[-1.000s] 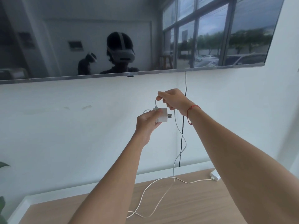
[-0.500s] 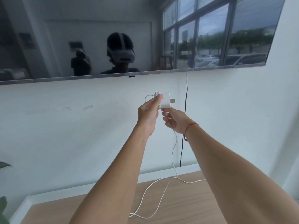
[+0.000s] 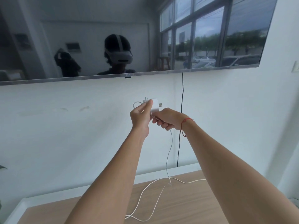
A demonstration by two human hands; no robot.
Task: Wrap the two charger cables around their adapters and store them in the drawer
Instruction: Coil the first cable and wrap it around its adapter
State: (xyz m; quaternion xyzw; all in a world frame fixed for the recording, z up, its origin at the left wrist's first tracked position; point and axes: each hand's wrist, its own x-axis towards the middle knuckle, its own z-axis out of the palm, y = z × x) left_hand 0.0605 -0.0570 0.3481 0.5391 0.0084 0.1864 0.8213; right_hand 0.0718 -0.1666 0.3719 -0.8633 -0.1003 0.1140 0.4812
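Charger cable [image 3: 166, 165] slack is the closest thing to the camera. It lies in loose white curves on the wooden bench [image 3: 186, 204], and one strand runs off to the right under the right forearm. I can't tell if that strand belongs to the same cable or a second one.

From the bench, one strand climbs straight up into the right grip [image 3: 168, 118]. That grip is closed around the cable, fingers curled and pinching it just below the adapter [image 3: 155, 105]. There's a red string bracelet [image 3: 184, 125] on that wrist.

The left grip [image 3: 140, 117] has the white adapter clamped between thumb and fingers, held up at arm's length in front of the wall [image 3: 64, 126]. The prongs point right. A few turns of cable sit around the adapter's left end, and a small loop sticks out to the left of the thumb. The two grips are practically touching.

Behind them a thin black cord [image 3: 182, 110] hangs down the wall from the TV [image 3: 145, 38]. The dark screen reflects a person wearing a headset, plus some big windows.
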